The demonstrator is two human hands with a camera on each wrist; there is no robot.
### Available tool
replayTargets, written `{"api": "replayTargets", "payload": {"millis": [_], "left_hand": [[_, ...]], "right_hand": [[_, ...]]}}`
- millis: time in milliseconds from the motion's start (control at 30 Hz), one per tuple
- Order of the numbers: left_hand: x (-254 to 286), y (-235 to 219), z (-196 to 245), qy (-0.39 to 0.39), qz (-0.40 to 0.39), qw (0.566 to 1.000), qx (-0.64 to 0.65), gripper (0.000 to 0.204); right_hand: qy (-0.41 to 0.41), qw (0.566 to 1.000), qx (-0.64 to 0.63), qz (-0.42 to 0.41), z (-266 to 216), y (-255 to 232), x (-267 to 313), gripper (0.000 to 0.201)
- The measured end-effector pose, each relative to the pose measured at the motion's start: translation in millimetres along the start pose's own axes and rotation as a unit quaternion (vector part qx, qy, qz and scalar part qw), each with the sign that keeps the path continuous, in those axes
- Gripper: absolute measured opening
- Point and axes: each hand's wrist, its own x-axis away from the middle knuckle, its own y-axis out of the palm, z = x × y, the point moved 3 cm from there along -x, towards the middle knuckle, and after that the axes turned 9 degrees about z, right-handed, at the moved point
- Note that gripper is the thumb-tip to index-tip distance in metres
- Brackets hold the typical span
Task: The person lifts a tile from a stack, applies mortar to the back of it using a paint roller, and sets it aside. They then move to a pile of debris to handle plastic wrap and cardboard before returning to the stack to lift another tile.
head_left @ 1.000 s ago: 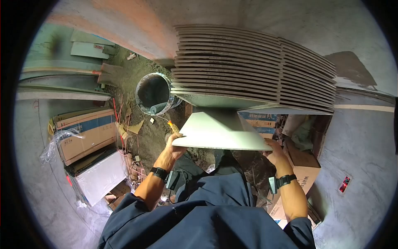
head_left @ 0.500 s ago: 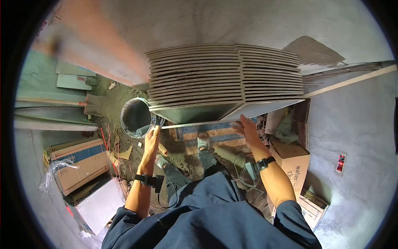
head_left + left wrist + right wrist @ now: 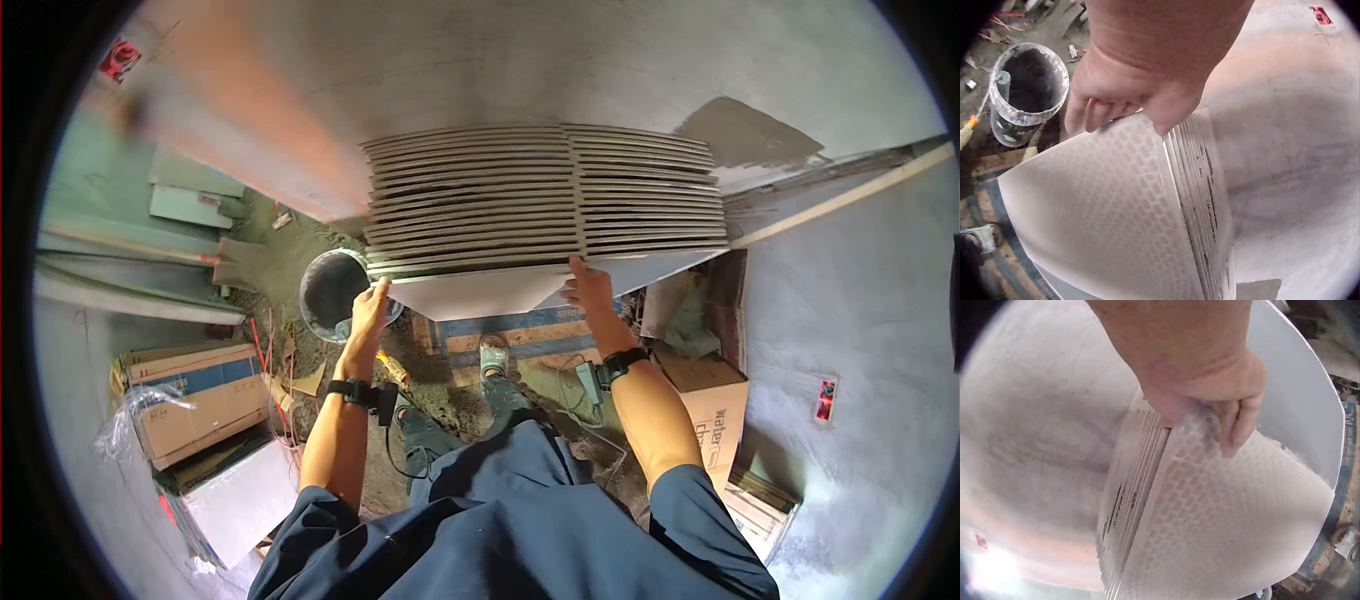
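Observation:
A long row of thin tiles [image 3: 470, 190] leans on edge against the wall in two side-by-side stacks. At the front of the left stack is a pale tile [image 3: 480, 297], its brick-like patterned back facing me. My left hand [image 3: 368, 312] grips its upper left corner, fingers curled over the side edge and thumb at the top edge in the left wrist view. The right hand [image 3: 592, 295] grips the opposite upper corner. In the right wrist view its thumb is at the top edge and its fingers bend over the patterned face. A smooth grey tile [image 3: 1297, 387] stands beside it.
A mortar-smeared bucket [image 3: 307, 300] stands left of the stack, near a yellow-handled tool [image 3: 393, 368]. Flat cardboard [image 3: 550, 343] lies on the floor below the tiles. A tall carton [image 3: 718, 425] stands at right; boxes [image 3: 205, 400] lean at left.
The tile, earlier tipped out toward me, has swung up against the left stack and now shows its patterned back. My right hand, with fingers spread half a second ago, has closed on its corner.

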Motion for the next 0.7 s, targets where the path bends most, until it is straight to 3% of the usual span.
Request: {"api": "replayTargets", "payload": {"millis": [67,167,233,333,367,433,467,500,533,567,600,633,667,700], "left_hand": [[4.4,-3.3,7.1,0.017,0.015,1.000,0.020,0.047],[16.4,-0.1,20.2,0.012,0.041,0.999,-0.018,0.047],[24.8,0.8,28.0,0.050,0.033,0.998,0.004,0.051],[8.5,1.5,12.8,0.036,0.037,0.998,-0.043,0.054],[7.7,2.3,14.1,0.077,0.029,0.997,-0.003,0.039],[19.9,0.7,16.2,0.092,0.015,0.994,0.052,0.041],[25.0,-6.2,15.3,0.029,-0.014,0.999,0.037,0.051],[26.9,-18.5,8.0,0.041,0.000,0.999,-0.013,0.051],[13.9,-32.5,-14.8,0.224,0.001,0.965,-0.139,0.054],[62.7,-55.3,11.0,0.058,-0.029,0.998,-0.023,0.055],[41.0,-77.8,-41.0,0.139,0.003,0.985,-0.107,0.057],[50.0,-113.3,-57.3,0.223,-0.081,0.951,-0.200,0.062],[77.3,-150.2,-68.8,0.085,-0.017,0.981,-0.175,0.067],[90.7,-188.6,-98.0,0.043,0.040,0.967,-0.250,0.067]], "right_hand": [[0.032,0.999,0.034,0.000,-5.2,0.5,-0.4,0.067],[0.005,1.000,0.016,-0.006,-4.0,0.6,-2.4,0.067],[0.008,1.000,0.018,-0.007,-5.1,2.0,-0.9,0.067],[0.013,1.000,0.027,0.007,-6.6,1.6,2.0,0.068],[0.014,0.999,0.032,0.017,-6.2,1.0,1.4,0.067],[0.046,0.998,0.016,0.027,-1.9,-1.6,-2.6,0.059],[0.070,0.997,0.004,0.028,1.8,-4.1,-6.6,0.053],[0.097,0.992,-0.067,0.037,5.3,-7.6,-2.1,0.050],[0.086,0.994,-0.062,-0.001,19.7,-21.1,-0.2,0.044],[0.078,0.994,-0.055,-0.051,41.0,-35.4,-1.9,0.040],[0.102,0.989,-0.066,-0.083,51.9,-37.7,-5.4,0.040],[-0.025,0.982,0.080,-0.171,85.0,-46.9,-15.9,0.042],[0.087,0.982,0.115,-0.120,83.8,-43.1,7.3,0.045],[0.092,0.980,0.092,-0.152,98.4,-40.5,26.7,0.038]]}}
